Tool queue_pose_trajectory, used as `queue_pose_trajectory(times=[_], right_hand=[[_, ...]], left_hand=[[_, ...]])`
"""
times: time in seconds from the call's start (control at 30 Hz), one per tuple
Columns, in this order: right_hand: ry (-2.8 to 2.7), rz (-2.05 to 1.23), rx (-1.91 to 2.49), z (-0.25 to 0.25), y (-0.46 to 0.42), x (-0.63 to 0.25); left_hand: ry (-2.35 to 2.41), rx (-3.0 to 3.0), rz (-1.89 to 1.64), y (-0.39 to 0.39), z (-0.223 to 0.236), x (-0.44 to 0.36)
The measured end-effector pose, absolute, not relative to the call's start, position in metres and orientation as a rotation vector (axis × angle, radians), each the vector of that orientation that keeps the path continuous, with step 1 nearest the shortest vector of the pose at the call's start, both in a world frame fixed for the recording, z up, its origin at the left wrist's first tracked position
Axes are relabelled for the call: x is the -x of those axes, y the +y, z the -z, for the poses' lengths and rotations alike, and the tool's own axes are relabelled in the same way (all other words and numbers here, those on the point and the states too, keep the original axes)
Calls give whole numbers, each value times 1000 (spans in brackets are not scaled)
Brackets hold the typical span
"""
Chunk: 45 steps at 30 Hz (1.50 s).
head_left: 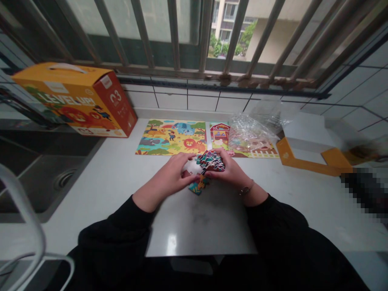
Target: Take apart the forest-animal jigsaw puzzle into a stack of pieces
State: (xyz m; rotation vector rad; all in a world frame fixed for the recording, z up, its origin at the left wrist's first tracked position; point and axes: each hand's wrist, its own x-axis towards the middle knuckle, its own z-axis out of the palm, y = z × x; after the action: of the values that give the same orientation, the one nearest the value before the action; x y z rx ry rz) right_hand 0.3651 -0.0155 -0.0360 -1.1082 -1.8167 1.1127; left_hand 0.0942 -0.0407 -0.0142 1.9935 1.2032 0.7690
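Both my hands meet at the middle of the white counter. My right hand grips a clear bag of colourful puzzle pieces from the right. My left hand holds the bag's pale left end. A loose colourful puzzle piece lies just under the bag, between my hands. Black sleeves cover both forearms, and a bracelet sits on my right wrist.
Two picture cards lie beyond my hands: a safari scene and a farm scene. Clear plastic bags sit on the farm card. An orange puzzle box stands at the left, an open orange tray at the right, a sink far left.
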Motion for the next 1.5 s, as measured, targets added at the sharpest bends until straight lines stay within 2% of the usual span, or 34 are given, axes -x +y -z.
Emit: queue_pose_trajectory(times=[0.17,0.27,1.0,1.37,1.5], right_hand=[[-1665,-1033,1232,37,-14,-369],[-1596,-1099,1252,38,-14,-370],[-1646,-1096,1213,42,-13,-371],[-1808,-1266,985,29,-20,-370],[-1972,-1239,958,35,-18,-367]], left_hand=[[1235,-2375,-381,-47,17,-97],[1250,-2416,-304,-47,24,-102],[1266,-2349,-409,-44,31,-109],[1590,-1626,-835,-34,24,-95],[1356,-1511,-749,-34,23,-102]])
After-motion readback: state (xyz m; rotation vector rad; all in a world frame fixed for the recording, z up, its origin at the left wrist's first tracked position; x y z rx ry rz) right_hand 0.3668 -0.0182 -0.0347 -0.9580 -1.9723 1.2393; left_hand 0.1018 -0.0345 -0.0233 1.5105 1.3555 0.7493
